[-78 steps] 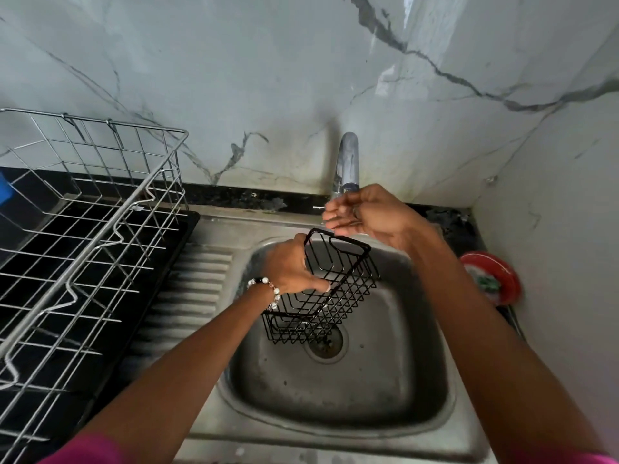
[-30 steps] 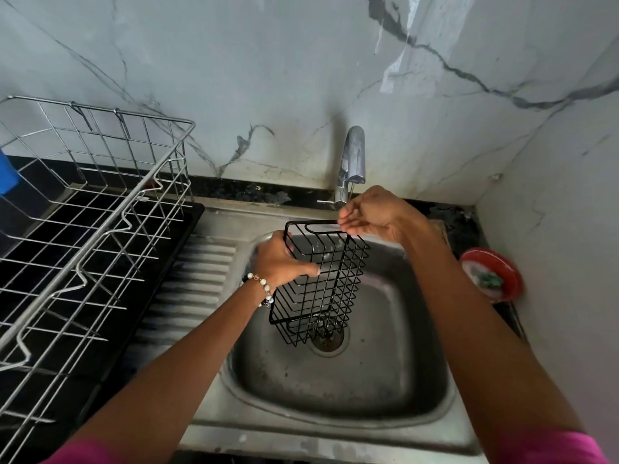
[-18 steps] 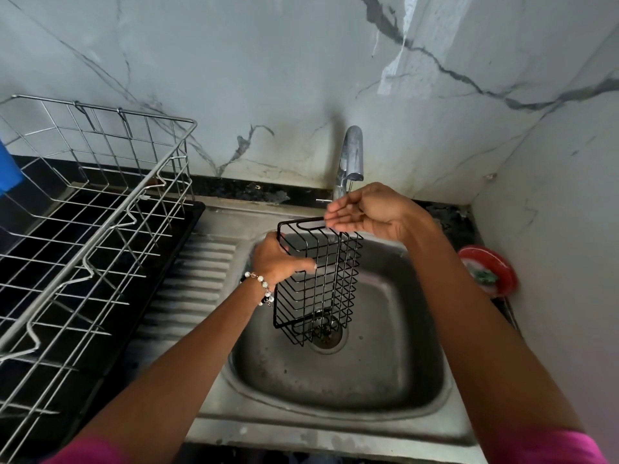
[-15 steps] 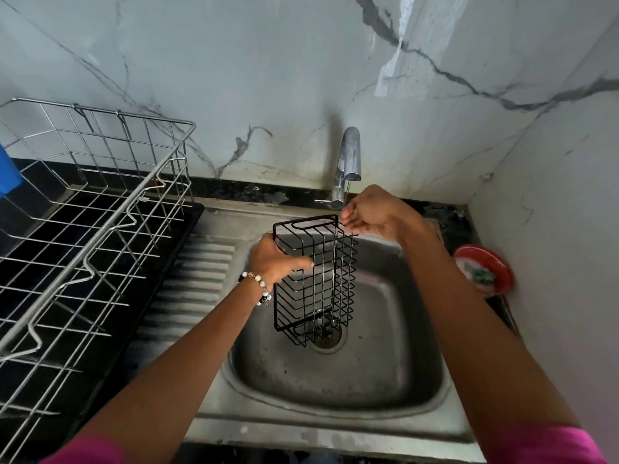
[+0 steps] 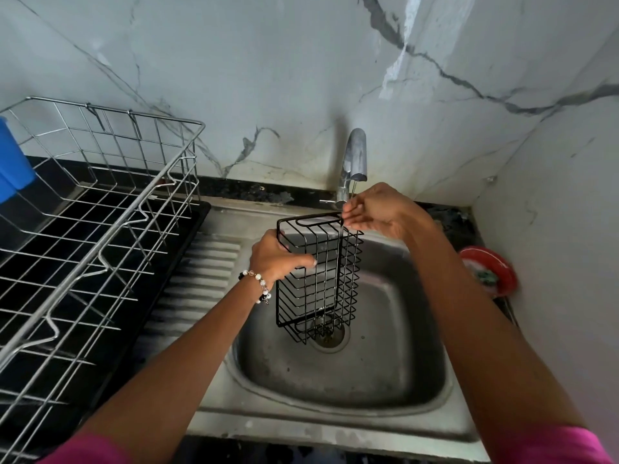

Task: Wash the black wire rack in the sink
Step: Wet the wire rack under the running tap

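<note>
I am holding the wire rack (image 5: pixel 318 279) upright over the sink (image 5: pixel 335 380), above the drain (image 5: pixel 330 334), under the tap (image 5: pixel 355 162) at the sink's back edge. The dish rack (image 5: pixel 83 229) is sitting left of the sink; a bowl (image 5: pixel 489 271) is lying at the bench's right edge.

One black wire rack (image 5: pixel 318 276), held over one steel sink (image 5: pixel 335 380) under one tap (image 5: pixel 355 159). Two hands: left hand (image 5: pixel 274 259), right hand (image 5: pixel 378 209). One silver dish rack (image 5: pixel 100 209) at left, one blue container (image 5: pixel 11 159), one red bowl (image 5: pixel 492 269), one beaded bracelet (image 5: pixel 258 284).
</note>
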Tool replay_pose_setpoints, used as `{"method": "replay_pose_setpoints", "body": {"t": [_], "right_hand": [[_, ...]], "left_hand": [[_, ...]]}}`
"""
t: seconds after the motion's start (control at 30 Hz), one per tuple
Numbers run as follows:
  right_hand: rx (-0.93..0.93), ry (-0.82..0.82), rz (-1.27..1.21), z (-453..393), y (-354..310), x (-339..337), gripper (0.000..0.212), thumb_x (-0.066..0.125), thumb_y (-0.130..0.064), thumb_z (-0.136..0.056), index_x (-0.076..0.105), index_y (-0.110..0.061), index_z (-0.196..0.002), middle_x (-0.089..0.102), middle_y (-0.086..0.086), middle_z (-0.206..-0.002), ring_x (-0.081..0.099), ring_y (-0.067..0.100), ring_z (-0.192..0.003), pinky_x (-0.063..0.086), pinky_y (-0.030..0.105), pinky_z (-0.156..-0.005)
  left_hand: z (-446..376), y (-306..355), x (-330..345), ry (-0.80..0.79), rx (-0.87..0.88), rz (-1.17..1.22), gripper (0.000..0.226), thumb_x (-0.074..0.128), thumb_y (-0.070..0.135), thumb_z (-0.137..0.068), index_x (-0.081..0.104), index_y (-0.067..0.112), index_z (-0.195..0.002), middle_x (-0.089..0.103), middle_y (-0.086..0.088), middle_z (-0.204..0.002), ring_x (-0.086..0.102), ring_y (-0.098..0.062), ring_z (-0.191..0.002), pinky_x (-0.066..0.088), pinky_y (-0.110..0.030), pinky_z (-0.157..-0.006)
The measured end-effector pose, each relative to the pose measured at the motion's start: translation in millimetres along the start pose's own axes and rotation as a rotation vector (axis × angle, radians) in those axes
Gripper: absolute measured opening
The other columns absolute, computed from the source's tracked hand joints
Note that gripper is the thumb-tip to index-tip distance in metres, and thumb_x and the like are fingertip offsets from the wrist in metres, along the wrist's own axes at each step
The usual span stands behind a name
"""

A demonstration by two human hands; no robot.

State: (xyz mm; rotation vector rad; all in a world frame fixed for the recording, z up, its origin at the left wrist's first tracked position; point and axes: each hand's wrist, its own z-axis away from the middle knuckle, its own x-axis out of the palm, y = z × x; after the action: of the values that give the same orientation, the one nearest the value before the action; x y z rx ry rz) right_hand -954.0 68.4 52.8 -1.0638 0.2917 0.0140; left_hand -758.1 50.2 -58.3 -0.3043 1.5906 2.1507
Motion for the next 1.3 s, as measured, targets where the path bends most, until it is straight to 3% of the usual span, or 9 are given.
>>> {"method": "replay_pose_setpoints", "body": {"t": [0.13,0.3,0.4,0.47,0.63,0.77,0.97,1.1,1.3], "right_hand": [[-0.004,-0.059,-0.094,-3.0,2.0,0.7,0.025,0.041,0.006,-0.094,0.062,0.013,-0.107,0.067,0.025,-0.103,0.068,0.032,-0.098,0.055,0.038,-0.089],[-0.047,0.121,0.317,-11.7,22.6,-1.4,0.021,0.055,-0.003,-0.09,0.06,0.011,-0.104,0.062,0.01,-0.098,0.057,0.019,-0.082,0.047,0.035,-0.078],[-0.034,-0.066,0.33,-13.0,45.6,2.6,0.056,0.069,-0.017,-0.084,0.048,-0.012,-0.136,0.047,0.004,-0.142,0.047,0.029,-0.126,0.045,0.049,-0.096],[-0.13,-0.032,0.31,-17.6,56.3,7.6,0.064,0.074,-0.018,-0.079,0.047,-0.019,-0.137,0.043,0.003,-0.146,0.042,0.029,-0.132,0.046,0.051,-0.097],[-0.289,0.081,0.32,-21.1,59.1,15.8,0.046,0.074,-0.009,-0.079,0.059,-0.012,-0.122,0.056,0.007,-0.129,0.058,0.02,-0.105,0.056,0.039,-0.083],[-0.334,0.087,0.324,-13.8,54.4,24.9,0.022,0.067,-0.002,-0.083,0.065,-0.001,-0.105,0.067,0.014,-0.105,0.061,0.016,-0.087,0.048,0.013,-0.066],[-0.458,-0.011,0.478,-4.9,57.6,31.0,0.017,0.067,0.003,-0.082,0.066,0.001,-0.099,0.063,0.008,-0.096,0.052,-0.005,-0.075,0.04,-0.002,-0.059],[-0.54,-0.074,0.533,-4.4,48.4,28.4,0.016,0.066,0.005,-0.081,0.073,-0.002,-0.092,0.072,0.012,-0.092,0.057,0.0,-0.07,0.045,0.004,-0.065],[-0.401,-0.218,0.356,-1.1,40.3,2.3,0.019,0.062,0.006,-0.084,0.069,-0.001,-0.101,0.072,0.014,-0.091,0.071,0.02,-0.079,0.058,0.034,-0.07]], "left_hand": [[1.0,-1.4,-0.1,-0.016,0.006,0.004,0.087,0.088,0.045,-0.032,0.057,0.023,-0.111,0.063,0.001,-0.092,0.066,-0.019,-0.088,0.061,-0.045,-0.075],[0.1,-5.5,-3.1,-0.02,-0.01,0.045,0.082,0.093,0.034,-0.044,0.055,0.021,-0.115,0.062,-0.002,-0.098,0.065,-0.02,-0.091,0.061,-0.047,-0.074],[-0.4,-6.4,-5.9,-0.049,-0.039,0.1,0.074,0.094,0.027,-0.053,0.051,0.02,-0.113,0.061,-0.004,-0.104,0.065,-0.02,-0.094,0.062,-0.047,-0.07],[-0.1,-9.3,-7.1,-0.084,-0.076,0.148,0.071,0.094,0.025,-0.056,0.049,0.02,-0.111,0.061,-0.004,-0.107,0.065,-0.02,-0.098,0.062,-0.046,-0.07],[-5.6,-23.0,-10.1,-0.196,-0.173,0.249,0.083,0.088,0.019,-0.066,0.042,0.018,-0.135,0.053,-0.01,-0.129,0.061,-0.032,-0.114,0.062,-0.047,-0.071],[-13.8,-28.8,-16.6,-0.353,-0.235,0.122,0.098,0.088,0.027,-0.067,0.028,0.022,-0.144,0.063,-0.008,-0.127,0.063,-0.027,-0.107,0.046,-0.047,-0.089],[-14.0,-13.3,-26.7,-0.269,0.062,-0.228,0.137,0.092,0.035,-0.062,-0.006,0.022,-0.157,0.019,-0.01,-0.16,0.025,-0.028,-0.146,0.028,-0.04,-0.116],[-13.3,13.1,-15.2,-0.277,0.281,-0.533,0.147,0.083,0.07,-0.047,-0.001,0.022,-0.157,0.022,-0.016,-0.157,0.029,-0.034,-0.143,0.032,-0.053,-0.114],[-15.3,31.5,-12.3,-0.181,0.361,-0.631,0.113,0.092,0.056,-0.044,0.044,0.011,-0.136,0.065,0.0,-0.107,0.064,-0.017,-0.096,0.057,-0.031,-0.077]]}}
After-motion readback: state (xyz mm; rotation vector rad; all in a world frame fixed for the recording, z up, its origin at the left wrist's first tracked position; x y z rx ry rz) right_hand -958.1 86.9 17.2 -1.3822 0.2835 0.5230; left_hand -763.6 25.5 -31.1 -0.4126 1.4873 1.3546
